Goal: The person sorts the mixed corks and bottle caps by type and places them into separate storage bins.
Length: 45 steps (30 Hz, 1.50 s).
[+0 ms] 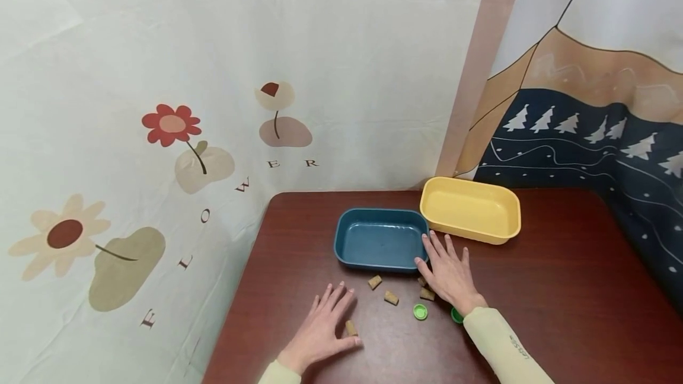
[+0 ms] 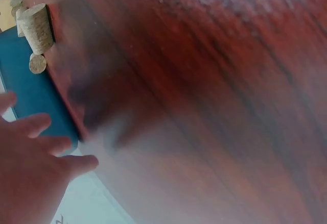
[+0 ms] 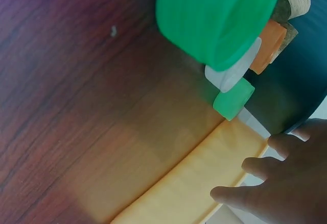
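Note:
My left hand (image 1: 322, 328) is spread over the table at the near left, fingers straight, with one cork (image 1: 351, 328) between thumb and forefinger but not gripped. Farther right, my right hand (image 1: 450, 271) reaches forward with extended fingers, its fingertips at the right end of the blue bin (image 1: 381, 245). More corks (image 1: 391, 297) lie in front of that bin, some partly hidden by the right hand. A green bottle cap (image 1: 420, 312) lies nearer me, and another green cap (image 1: 456, 316) shows beside the right wrist. White (image 3: 232, 71) and orange caps (image 3: 268, 46) appear in the right wrist view.
Behind the right hand stands a yellow bin (image 1: 469, 206), its left end close to the blue one. Both rest on a dark red wooden table (image 1: 565, 277). A printed cloth (image 1: 363, 76) hangs along the table's back and left edges.

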Each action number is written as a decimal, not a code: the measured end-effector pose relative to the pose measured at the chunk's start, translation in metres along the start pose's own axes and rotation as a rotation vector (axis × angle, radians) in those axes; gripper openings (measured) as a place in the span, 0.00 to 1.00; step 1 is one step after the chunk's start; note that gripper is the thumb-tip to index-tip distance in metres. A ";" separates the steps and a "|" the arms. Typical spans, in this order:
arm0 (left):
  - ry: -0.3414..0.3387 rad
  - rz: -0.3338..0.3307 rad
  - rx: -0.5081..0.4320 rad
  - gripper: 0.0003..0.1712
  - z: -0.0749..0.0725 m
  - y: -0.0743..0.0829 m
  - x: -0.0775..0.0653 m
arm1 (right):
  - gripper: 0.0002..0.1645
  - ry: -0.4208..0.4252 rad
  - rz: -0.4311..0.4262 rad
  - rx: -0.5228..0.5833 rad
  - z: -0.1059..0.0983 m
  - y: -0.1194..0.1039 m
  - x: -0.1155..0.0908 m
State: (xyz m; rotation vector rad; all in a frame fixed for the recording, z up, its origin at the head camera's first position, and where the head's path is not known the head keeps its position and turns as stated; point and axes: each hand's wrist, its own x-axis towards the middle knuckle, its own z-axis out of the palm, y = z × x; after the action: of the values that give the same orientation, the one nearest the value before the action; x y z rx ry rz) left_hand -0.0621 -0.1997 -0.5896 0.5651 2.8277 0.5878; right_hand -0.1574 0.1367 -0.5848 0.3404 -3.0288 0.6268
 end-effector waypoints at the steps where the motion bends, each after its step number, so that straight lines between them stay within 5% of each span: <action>1: -0.021 0.011 0.011 0.56 0.000 0.000 0.000 | 0.43 0.001 -0.001 0.001 0.000 0.000 0.000; 8: -0.063 0.092 0.143 0.33 0.000 0.003 0.002 | 0.43 -0.002 0.003 0.002 0.001 -0.001 0.000; 15: 0.083 0.268 0.222 0.18 0.002 0.000 0.002 | 0.43 0.000 0.007 0.011 0.002 -0.001 0.001; 20: 0.145 0.297 0.237 0.10 0.000 0.000 0.005 | 0.43 0.004 0.006 0.010 0.003 -0.001 0.001; 27: 0.309 0.335 0.232 0.11 -0.011 0.009 0.020 | 0.43 0.000 0.010 0.012 0.001 0.000 0.000; 36: 0.551 0.385 0.179 0.17 -0.034 0.027 0.057 | 0.43 -0.009 0.010 0.007 0.000 0.001 0.000; 45: 0.602 0.372 0.130 0.19 -0.056 0.042 0.086 | 0.43 0.000 0.009 0.019 0.000 0.001 0.000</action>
State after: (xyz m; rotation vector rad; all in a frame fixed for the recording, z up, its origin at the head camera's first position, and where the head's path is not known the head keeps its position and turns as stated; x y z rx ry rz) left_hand -0.1410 -0.1481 -0.5315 1.1197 3.3613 0.7442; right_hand -0.1577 0.1377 -0.5855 0.3276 -3.0284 0.6567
